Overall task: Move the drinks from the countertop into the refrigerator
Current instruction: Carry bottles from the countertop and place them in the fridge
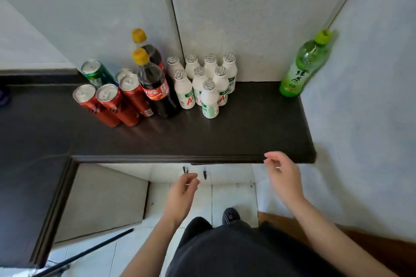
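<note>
Drinks stand on the dark countertop (247,132). At the left are several red cans (108,105) and a green can (96,74). Two cola bottles (155,87) with yellow caps stand beside them. Several small white milk bottles (209,99) are grouped in the middle. A green tea bottle (304,67) stands alone in the far right corner. My left hand (180,198) hangs below the counter's front edge with loosely curled fingers, holding nothing. My right hand (283,175) hovers at the counter's front edge, fingers relaxed and empty. No refrigerator shows in the head view.
Grey wall panels (225,18) rise behind the counter, and a pale wall (360,119) closes its right end. The counter wraps round to the left (27,186). White floor tiles (225,198), my foot (230,216) and a thin black rod (90,252) lie below.
</note>
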